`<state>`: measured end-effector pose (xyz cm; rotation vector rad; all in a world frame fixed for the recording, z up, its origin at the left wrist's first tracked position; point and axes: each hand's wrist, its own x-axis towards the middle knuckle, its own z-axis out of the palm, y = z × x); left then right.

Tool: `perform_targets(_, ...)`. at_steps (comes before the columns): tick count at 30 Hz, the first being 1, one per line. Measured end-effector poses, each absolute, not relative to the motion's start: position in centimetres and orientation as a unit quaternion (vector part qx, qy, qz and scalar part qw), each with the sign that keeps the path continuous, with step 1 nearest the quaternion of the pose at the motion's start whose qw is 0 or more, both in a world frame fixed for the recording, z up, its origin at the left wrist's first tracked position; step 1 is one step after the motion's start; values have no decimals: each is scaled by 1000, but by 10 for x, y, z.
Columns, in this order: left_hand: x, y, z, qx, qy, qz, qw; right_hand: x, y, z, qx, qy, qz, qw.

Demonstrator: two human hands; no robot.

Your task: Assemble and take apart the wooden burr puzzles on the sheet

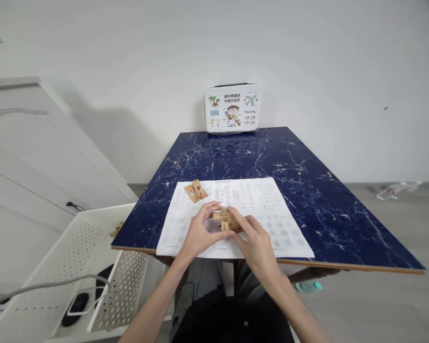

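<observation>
Notched wooden cluster (230, 220): just below the centre of the frame, between the two hands over the printed sheet; whether it touches the paper I cannot tell.
Weight and stiffness: it looks small enough to be light, and the bare wood should be rigid, giving nothing under a squeeze.
Slip and breakage: the matt faces should grip well; the likelier trouble is blocks sliding apart at the notches, or a thin corner chipping if forced.
Best hold: opposite outer faces, pressed inward and spanning several blocks; one projecting end alone could draw a block loose.
Left hand (199, 233): curved about the cluster's left side, index finger at its far edge and thumb along its near edge, pinching it.
Right hand (258, 244): pinching the right side, index finger on the far right corner, thumb near the close one.
Loose wooden pieces (199, 190): lying together left of centre, on the sheet's upper left part; flat-sided, so easiest taken by their edges.
Printed sheet (289, 228): under the hands, covered with small diagrams.
Worktop (329, 224): blue, marble-patterned, across the middle of the frame.
Cartoon-printed case (218, 105): upright at upper centre, against the wall.
</observation>
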<state>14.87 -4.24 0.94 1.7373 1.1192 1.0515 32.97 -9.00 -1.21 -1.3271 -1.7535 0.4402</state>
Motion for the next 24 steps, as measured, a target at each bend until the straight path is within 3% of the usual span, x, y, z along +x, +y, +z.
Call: perform_targets(24,145,-40,4,647,429,445,446,305,-91,-27,-565,-660,105,484)
